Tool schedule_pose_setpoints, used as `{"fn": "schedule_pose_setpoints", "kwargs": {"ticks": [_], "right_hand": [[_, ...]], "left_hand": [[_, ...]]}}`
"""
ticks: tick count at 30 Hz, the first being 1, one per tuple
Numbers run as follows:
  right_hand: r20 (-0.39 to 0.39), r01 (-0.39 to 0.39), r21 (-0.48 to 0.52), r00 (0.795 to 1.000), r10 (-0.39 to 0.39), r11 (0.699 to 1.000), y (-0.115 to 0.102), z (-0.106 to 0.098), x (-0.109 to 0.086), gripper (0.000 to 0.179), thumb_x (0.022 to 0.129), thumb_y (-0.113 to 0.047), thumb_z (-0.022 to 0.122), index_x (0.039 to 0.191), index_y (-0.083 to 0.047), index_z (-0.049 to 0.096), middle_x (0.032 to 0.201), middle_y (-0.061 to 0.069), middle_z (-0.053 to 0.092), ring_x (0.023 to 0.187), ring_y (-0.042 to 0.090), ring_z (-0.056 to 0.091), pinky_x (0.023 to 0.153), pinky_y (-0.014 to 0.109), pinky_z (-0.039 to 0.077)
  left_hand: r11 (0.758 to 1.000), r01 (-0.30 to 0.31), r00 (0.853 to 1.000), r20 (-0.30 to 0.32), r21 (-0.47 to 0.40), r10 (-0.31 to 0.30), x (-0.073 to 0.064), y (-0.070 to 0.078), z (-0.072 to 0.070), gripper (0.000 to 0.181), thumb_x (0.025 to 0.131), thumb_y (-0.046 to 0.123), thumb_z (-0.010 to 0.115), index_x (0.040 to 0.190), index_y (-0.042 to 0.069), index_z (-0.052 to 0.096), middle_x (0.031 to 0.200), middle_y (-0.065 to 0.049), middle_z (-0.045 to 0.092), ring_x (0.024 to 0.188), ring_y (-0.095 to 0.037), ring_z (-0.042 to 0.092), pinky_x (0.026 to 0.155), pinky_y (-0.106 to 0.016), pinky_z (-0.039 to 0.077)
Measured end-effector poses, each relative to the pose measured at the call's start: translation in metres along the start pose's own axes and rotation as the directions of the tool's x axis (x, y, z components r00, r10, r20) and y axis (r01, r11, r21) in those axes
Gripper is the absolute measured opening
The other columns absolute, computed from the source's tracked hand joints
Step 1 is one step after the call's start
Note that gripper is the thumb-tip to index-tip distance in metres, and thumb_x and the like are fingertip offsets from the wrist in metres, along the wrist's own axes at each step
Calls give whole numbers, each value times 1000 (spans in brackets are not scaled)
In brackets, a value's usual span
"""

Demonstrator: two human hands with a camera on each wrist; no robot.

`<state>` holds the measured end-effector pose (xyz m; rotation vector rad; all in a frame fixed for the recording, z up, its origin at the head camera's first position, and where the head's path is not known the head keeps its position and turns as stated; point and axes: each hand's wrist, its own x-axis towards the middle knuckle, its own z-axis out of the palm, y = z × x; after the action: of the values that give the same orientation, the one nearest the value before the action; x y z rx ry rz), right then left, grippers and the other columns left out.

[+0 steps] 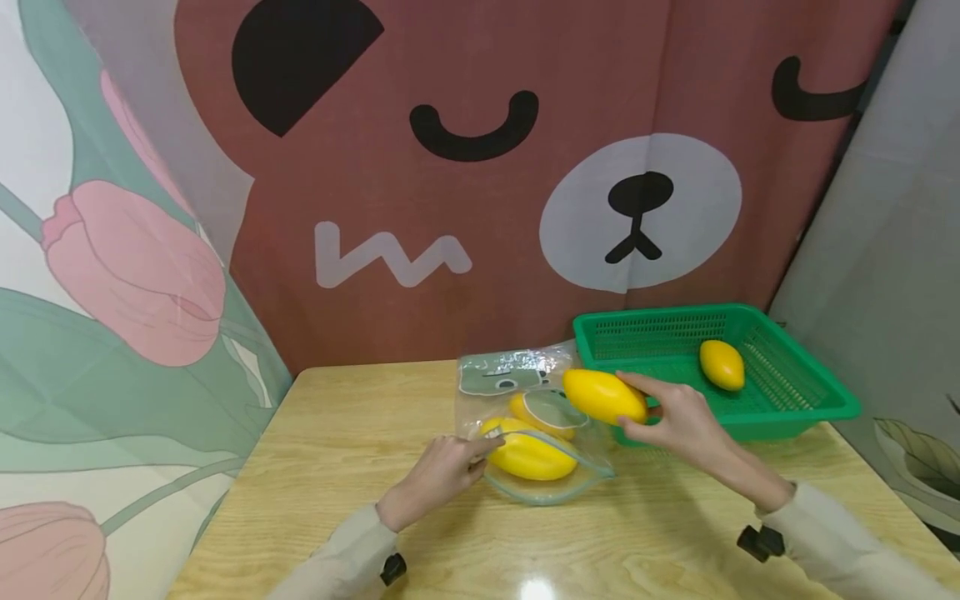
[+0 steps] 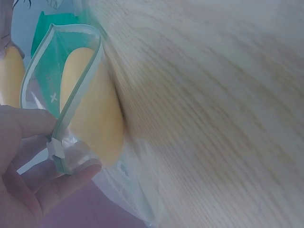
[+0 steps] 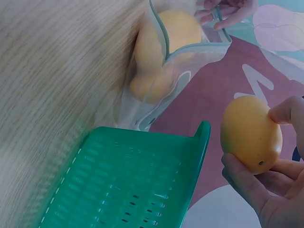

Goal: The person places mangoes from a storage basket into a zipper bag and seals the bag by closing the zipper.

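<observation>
My right hand (image 1: 686,425) grips one end of a yellow mango (image 1: 596,395), thumb and fingers on opposite sides, and holds it up between the bag and the basket. A clear zip bag (image 1: 551,498) with a green print lies on the table, its mouth spread apart. Two more mangoes, one large mango (image 1: 528,457) near the mouth and another mango (image 1: 517,407) deeper in, show through the plastic. At the mouth's left corner, my left hand (image 1: 438,477) pinches the bag's edge by the white slider (image 2: 57,147).
To the right a green plastic basket (image 1: 797,414) stands on the wooden table (image 1: 360,425), with a single mango (image 1: 722,365) inside. Behind the table hangs a brown curtain (image 1: 480,200) with a bear face.
</observation>
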<state>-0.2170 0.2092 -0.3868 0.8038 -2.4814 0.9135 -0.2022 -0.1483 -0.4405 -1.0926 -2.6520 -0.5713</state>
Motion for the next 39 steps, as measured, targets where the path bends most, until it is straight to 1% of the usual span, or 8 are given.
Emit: {"fn": "schedule_pose_setpoints", "kwargs": {"ticks": [3,10,16,21,27,30,35,39], "right_hand": [[5,8,7,1000,-8,1000,-1,1,-1,58,76,-10,82,129,5,61,115,20,68,78,17,66,58,28,56],[21,15,22,1000,-16,1000,-7,2,-1,57,77,-10,81,130,2,62,115,18,69,80,16,66,60,20,54],[54,-18,47,998,15,999,-14,3,-2,57,78,-9,81,130,3,61,116,18,68,83,19,66,62,24,56],[47,-5,30,999,4,1000,-15,5,-3,56,77,-12,81,129,1,63,114,16,69,78,12,64,60,23,55],[48,-5,14,999,5,1000,-19,4,-3,55,78,-15,81,128,-2,64,111,15,70,71,7,61,57,25,55],[62,-23,40,998,20,999,-22,3,-4,55,78,-15,82,128,-3,64,111,14,70,75,8,63,59,24,55],[103,-54,103,994,44,993,-27,6,-6,56,79,-13,82,130,-2,63,116,15,69,86,17,66,63,23,56],[111,-42,124,993,28,991,-29,10,-9,55,79,-11,81,130,-2,63,117,13,69,89,17,67,64,24,56]], "left_hand": [[1000,-1,1000,-1,0,1,1,0,0,43,84,-2,73,125,10,69,60,9,58,42,4,20,41,-11,23],[1000,-3,1000,-2,3,3,1,0,1,43,84,-3,72,125,10,69,61,7,60,43,4,20,41,-11,22],[1000,-5,1000,-10,-8,5,0,-1,1,42,84,-3,72,125,9,69,64,4,63,43,4,19,41,-11,23],[1000,-9,1000,-7,-10,9,0,0,1,42,84,-4,72,124,9,69,62,6,60,43,4,19,41,-11,22],[1000,-5,1000,-7,-12,5,1,0,0,43,84,-4,72,125,9,69,54,11,49,43,4,18,41,-11,21],[1000,-5,1000,-5,-13,5,1,0,0,43,84,-4,72,124,9,69,55,11,50,43,4,18,41,-11,21],[1000,3,1000,1,-20,-3,0,0,0,42,84,-4,72,125,8,69,58,9,55,43,4,19,41,-12,23],[1000,-2,1000,-5,-16,2,0,0,0,43,84,-4,72,125,9,69,60,8,58,43,4,20,41,-11,23]]}}
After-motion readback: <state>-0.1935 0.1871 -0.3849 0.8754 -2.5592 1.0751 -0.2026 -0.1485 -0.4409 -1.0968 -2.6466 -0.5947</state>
